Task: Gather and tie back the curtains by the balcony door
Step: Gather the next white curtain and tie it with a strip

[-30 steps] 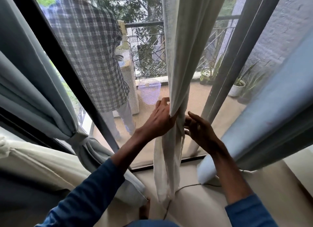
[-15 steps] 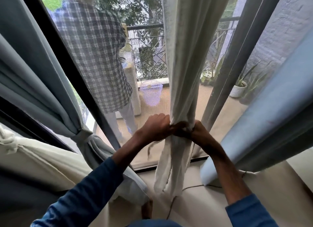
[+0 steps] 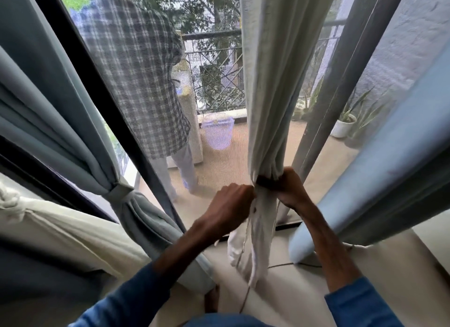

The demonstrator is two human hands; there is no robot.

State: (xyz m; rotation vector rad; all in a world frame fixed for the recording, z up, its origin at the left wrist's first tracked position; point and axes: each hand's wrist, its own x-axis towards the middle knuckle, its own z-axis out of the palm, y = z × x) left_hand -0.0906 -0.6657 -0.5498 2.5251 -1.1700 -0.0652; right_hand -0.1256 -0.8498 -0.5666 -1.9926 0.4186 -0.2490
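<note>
In the middle of the balcony doorway, the cream, loosely woven sheer curtain (image 3: pixel 270 83) is hanging from above and is being squeezed into a narrow bunch by two hands. The right hand (image 3: pixel 291 191) is gripping the bunch, its fingers curling round the fabric from the right. The left hand (image 3: pixel 230 204) is pressing against the bunch's left edge with fingers curled tight; whether it is pinching cloth or the thin dark cord (image 3: pixel 244 243) dangling beside the loose tail cannot be told.

The tie is probably not secured yet. If either grip is easing before a knot is cinched, the folds are likely to spring apart, and a hard downward tug could be straining the fixing overhead. The cord is trailing toward the near floor, where a foot could snag it.

To the left, the heavy grey-blue curtain (image 3: pixel 73 136) is already sitting cinched in its matching band (image 3: pixel 117 192). To the right, the pale blue curtain (image 3: pixel 389 168) is hanging untied. Beyond the mesh, a person in a checked shirt (image 3: pixel 136 70) is standing near a lavender plastic bucket (image 3: pixel 218 131).
</note>
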